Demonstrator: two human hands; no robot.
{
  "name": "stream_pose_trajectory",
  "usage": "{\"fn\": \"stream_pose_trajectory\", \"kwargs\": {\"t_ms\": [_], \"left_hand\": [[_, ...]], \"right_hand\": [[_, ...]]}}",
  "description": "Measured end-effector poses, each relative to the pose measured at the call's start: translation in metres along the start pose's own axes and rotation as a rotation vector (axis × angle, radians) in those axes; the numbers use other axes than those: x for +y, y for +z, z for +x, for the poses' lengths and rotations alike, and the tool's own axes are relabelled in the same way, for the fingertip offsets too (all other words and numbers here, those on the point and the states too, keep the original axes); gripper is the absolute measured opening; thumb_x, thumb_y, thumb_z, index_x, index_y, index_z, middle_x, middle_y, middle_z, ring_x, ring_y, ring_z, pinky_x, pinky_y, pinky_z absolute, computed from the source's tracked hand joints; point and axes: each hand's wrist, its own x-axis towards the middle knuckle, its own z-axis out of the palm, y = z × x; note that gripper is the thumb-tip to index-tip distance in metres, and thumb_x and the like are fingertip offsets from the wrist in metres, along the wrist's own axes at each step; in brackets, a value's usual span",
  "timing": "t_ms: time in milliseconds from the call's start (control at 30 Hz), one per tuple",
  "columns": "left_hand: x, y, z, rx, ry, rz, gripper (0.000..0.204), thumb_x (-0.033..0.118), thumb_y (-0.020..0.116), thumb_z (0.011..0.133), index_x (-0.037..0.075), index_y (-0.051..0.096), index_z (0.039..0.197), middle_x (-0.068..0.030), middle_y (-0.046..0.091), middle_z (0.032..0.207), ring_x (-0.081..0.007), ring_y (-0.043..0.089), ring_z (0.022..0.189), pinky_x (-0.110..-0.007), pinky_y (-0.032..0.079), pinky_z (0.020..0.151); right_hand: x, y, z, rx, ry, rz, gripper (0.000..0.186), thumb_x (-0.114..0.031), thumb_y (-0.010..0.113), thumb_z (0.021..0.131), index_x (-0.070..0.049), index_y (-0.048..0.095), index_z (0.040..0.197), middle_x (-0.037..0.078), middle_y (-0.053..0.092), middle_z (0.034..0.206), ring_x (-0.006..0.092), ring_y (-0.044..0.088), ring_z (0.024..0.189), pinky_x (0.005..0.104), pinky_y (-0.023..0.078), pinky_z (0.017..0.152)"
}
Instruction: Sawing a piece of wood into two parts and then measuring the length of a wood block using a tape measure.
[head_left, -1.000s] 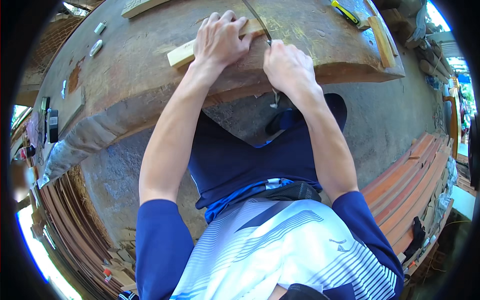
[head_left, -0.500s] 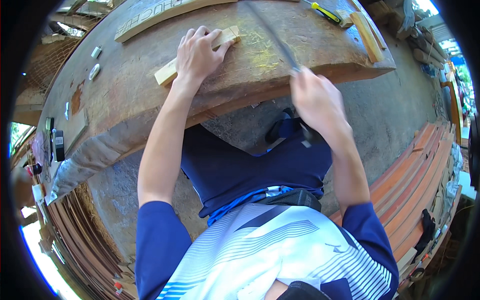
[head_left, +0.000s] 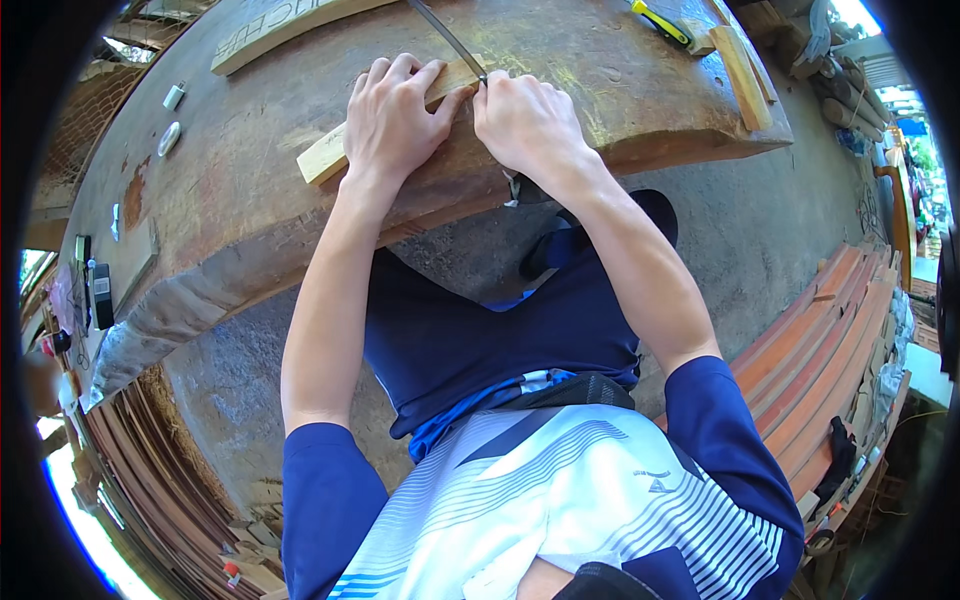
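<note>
1. Right hand [head_left: 530,125]: positioned just beside the right end of the wood strip [head_left: 325,158], on its near side; grip clamped on the bladed tool [head_left: 446,40].
2. Bladed tool: thin blade slanting away leftward at the strip's right end; blade contact cannot be told.
3. Left hand [head_left: 395,120]: grip clamped over the strip's middle, thumb along its near side, fingers toward its far side.
4. Wood strip: lying aslant on the table [head_left: 570,60], left end exposed.
5. Wood block [head_left: 740,80]: well apart, right of the strip.
6. White ring [head_left: 169,139]: well left of the strip.
7. Yellow-and-black handle [head_left: 662,25]: right of the strip and beyond.
8. Long board [head_left: 290,30]: beyond the strip, toward its left.
</note>
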Motion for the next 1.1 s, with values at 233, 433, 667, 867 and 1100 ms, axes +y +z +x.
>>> {"fn": "stream_pose_trajectory", "kwargs": {"t_ms": [233,433,667,867,1100], "left_hand": [[0.0,0.003,0.001,0.013,0.034,0.068,0.04,0.042,0.073,0.096,0.011,0.079,0.121,-0.0079,0.074,0.11,-0.0291,0.067,0.106,-0.042,0.054,0.094],[-0.004,0.006,0.005,0.005,0.073,0.05,0.043,0.043,0.071,0.097,0.006,0.078,0.118,-0.0111,0.075,0.11,-0.0293,0.068,0.105,-0.043,0.054,0.095],[-0.027,0.009,0.02,0.015,-0.032,0.163,0.045,0.047,0.073,0.097,0.011,0.078,0.124,-0.0085,0.074,0.109,-0.0295,0.068,0.105,-0.044,0.055,0.095],[-0.009,-0.007,0.015,-0.168,-0.029,-0.007,0.048,0.05,0.068,0.1,0.011,0.078,0.125,-0.0097,0.073,0.114,-0.03,0.068,0.11,-0.042,0.054,0.097],[-0.007,-0.02,0.025,-0.271,-0.032,-0.052,0.044,0.048,0.06,0.105,0.013,0.079,0.124,-0.0085,0.072,0.116,-0.032,0.069,0.108,-0.044,0.054,0.095]], "right_hand": [[0.002,0.008,-0.001,-0.016,0.016,-0.041,0.032,-0.018,0.051,0.101,0.006,0.069,0.112,0.026,0.077,0.101,0.0404,0.076,0.1,0.0474,0.06,0.091],[0.009,0.001,-0.045,-0.033,0.029,-0.1,0.022,-0.014,0.051,0.102,0.002,0.066,0.104,0.025,0.077,0.096,0.0394,0.077,0.097,0.0479,0.059,0.088],[0.055,-0.016,-0.204,-0.097,0.088,-0.023,0.022,-0.02,0.053,0.106,-0.003,0.059,0.095,0.022,0.067,0.066,0.0441,0.069,0.062,0.053,0.056,0.06],[0.067,-0.026,-0.184,0.085,0.158,0.138,0.027,-0.023,0.051,0.109,-0.002,0.06,0.095,0.026,0.067,0.067,0.0457,0.069,0.065,0.0545,0.053,0.06],[0.039,-0.014,-0.087,0.092,0.06,0.129,0.033,-0.026,0.048,0.108,0.0,0.063,0.094,0.027,0.071,0.076,0.0476,0.071,0.074,0.0568,0.056,0.073]]}}
